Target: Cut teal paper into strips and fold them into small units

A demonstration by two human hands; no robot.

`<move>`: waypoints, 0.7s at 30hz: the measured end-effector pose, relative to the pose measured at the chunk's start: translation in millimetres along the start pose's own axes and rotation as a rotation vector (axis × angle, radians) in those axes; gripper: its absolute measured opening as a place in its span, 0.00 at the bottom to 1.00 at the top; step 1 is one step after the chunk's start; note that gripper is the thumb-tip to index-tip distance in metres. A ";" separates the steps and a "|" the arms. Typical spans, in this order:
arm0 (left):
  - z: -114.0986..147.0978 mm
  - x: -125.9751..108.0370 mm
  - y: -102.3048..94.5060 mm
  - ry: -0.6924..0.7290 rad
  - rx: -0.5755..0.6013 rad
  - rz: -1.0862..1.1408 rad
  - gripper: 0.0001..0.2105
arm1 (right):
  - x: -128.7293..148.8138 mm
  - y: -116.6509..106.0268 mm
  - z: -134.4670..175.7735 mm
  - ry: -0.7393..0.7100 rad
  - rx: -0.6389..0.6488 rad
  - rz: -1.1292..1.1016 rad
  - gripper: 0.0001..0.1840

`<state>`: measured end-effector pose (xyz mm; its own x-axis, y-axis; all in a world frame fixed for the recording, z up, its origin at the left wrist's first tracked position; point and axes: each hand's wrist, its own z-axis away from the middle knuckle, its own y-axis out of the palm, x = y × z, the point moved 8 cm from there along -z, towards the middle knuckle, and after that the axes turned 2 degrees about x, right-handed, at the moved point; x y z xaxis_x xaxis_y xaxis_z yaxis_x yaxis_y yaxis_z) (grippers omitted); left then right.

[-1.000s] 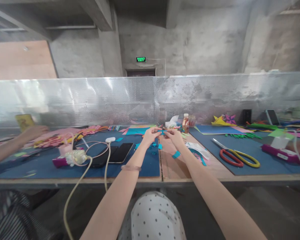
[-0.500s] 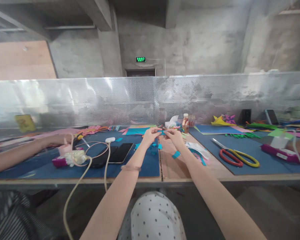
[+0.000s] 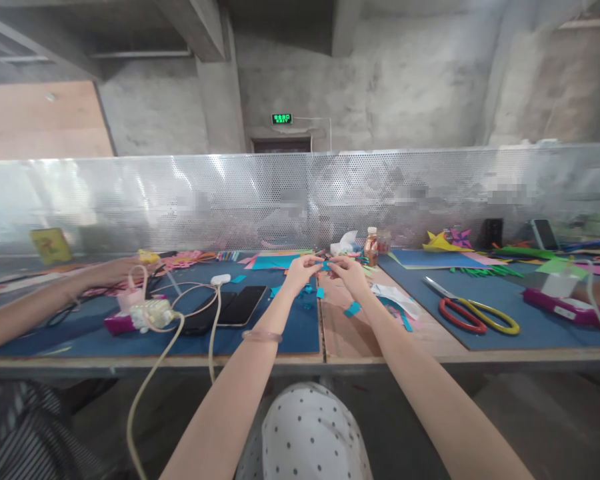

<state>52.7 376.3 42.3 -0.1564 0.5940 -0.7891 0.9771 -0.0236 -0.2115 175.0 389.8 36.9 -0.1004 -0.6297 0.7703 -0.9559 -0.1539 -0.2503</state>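
Between my two hands, over the middle of the table, is a small blue piece of paper (image 3: 325, 266). My left hand (image 3: 303, 271) pinches its left side, and my right hand (image 3: 347, 272) pinches its right side. The fingers partly cover the paper, so its exact shape is hard to make out. Blue paper scraps (image 3: 307, 293) lie just below my left hand. Another blue paper strip (image 3: 353, 309) is on the brown board by my right wrist. White paper (image 3: 395, 300) with blue and pink bits rests right of my right forearm.
Scissors with red and yellow handles (image 3: 477, 315) lie on the right blue mat. To the left are a black phone (image 3: 243, 306), a white charger with cable (image 3: 221, 280) and a magenta glue gun (image 3: 120, 324). A bottle (image 3: 371, 245) stands behind. A neighbour's arm (image 3: 55, 297) reaches in.
My hands stay almost still, pinching the blue paper. At the left, the neighbour's hand has moved away from the glue gun, with something yellow now showing near its fingers.
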 end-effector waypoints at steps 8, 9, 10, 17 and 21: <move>1.3 -1.9 0.9 -0.002 0.007 -0.007 0.08 | 4.0 0.4 1.0 -0.007 -0.001 -0.019 0.10; 1.2 -1.8 0.9 -0.002 0.007 -0.007 0.08 | 4.7 0.4 1.4 -0.009 -0.001 -0.019 0.10; 1.2 -1.6 0.9 -0.002 0.008 -0.007 0.08 | 5.4 0.4 1.7 -0.011 -0.001 -0.018 0.10; 1.2 0.1 1.5 -0.009 0.013 -0.012 0.09 | 5.5 0.4 2.1 -0.015 0.001 -0.002 0.10; 1.1 0.5 2.0 -0.011 0.017 -0.015 0.09 | 2.6 0.5 1.1 -0.009 -0.001 0.008 0.09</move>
<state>54.4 375.7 40.8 -0.1724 0.5858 -0.7919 0.9721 -0.0288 -0.2329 174.6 387.3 38.1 -0.1058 -0.6376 0.7631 -0.9554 -0.1477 -0.2559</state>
